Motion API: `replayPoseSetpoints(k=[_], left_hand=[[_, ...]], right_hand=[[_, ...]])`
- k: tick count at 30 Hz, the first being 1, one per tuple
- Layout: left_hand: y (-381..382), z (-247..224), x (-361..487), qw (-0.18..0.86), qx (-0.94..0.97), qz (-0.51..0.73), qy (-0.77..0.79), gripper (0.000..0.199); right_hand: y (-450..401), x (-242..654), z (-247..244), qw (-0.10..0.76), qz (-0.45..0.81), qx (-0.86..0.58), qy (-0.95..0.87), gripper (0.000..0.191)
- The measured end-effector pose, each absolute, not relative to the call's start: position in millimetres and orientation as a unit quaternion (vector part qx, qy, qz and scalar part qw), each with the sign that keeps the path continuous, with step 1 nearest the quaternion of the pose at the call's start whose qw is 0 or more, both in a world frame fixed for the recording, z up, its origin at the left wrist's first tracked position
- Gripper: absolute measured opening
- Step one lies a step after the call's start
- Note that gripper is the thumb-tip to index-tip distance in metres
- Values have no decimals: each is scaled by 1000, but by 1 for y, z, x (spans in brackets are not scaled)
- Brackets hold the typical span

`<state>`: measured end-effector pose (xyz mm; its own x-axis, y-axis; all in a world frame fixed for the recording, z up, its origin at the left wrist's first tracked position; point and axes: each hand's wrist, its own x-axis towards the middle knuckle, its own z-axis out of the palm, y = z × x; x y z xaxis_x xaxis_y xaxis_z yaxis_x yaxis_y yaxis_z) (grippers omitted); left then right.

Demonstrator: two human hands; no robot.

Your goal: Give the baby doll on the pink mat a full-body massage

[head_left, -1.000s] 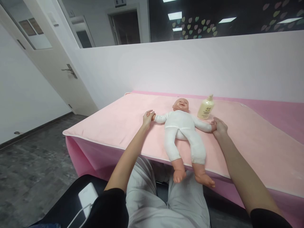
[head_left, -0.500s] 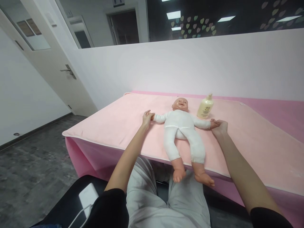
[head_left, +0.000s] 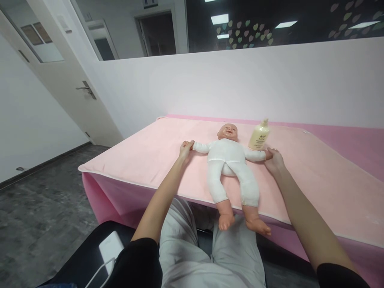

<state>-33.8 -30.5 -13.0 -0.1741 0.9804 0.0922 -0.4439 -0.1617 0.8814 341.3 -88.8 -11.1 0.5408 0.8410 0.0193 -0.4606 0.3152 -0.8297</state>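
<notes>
A baby doll (head_left: 227, 154) with a white cloth body lies face up, its arms stretched out to both sides. Its bare feet hang over the near edge of the pink blanket (head_left: 144, 160). On the left, my left hand (head_left: 185, 149) is closed around the doll's small hand. My right hand (head_left: 274, 161) grips the doll's other hand, fingers wrapped about it. Just behind that doll arm stands a pale yellow pump bottle (head_left: 259, 135), upright and apart from my fingers.
The blanket covers a table against a white wall (head_left: 210, 88) with a dark window above. A white power bank (head_left: 110, 245) with a cable lies on the black seat by my left side. A door (head_left: 63, 76) is at the far left.
My left hand's raised finger has folded down over the doll's hand. My right hand has shifted slightly left and its fingers have curled over the doll's other hand.
</notes>
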Motion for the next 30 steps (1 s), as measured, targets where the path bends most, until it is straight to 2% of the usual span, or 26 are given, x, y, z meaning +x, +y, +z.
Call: replayPoseSetpoints(k=[3, 7, 10, 15, 18, 24, 28, 30], left_hand=[[-35, -10, -31, 549, 373, 656, 358, 39], [-41, -5, -30, 572, 362, 643, 358, 76], [-41, -3, -30, 569, 359, 647, 359, 82], [-37, -4, -31, 567, 348, 654, 361, 74], [-36, -5, -31, 565, 349, 654, 363, 70], [-37, -5, -30, 567, 365, 642, 364, 74], [-37, -5, -30, 566, 371, 642, 360, 37], [-37, -5, -30, 560, 371, 642, 369, 25]], right_hand=[[-93, 326, -5, 762, 428, -417, -251, 36], [-97, 316, -1, 757, 426, -417, -269, 39], [-94, 318, -2, 762, 406, -427, -268, 37], [-89, 322, -5, 772, 386, -447, -233, 20], [-89, 323, -5, 773, 394, -447, -218, 16], [-89, 324, -5, 763, 409, -454, -214, 6], [-87, 327, -8, 756, 413, -454, -227, 5], [-86, 329, -10, 755, 415, -450, -232, 7]])
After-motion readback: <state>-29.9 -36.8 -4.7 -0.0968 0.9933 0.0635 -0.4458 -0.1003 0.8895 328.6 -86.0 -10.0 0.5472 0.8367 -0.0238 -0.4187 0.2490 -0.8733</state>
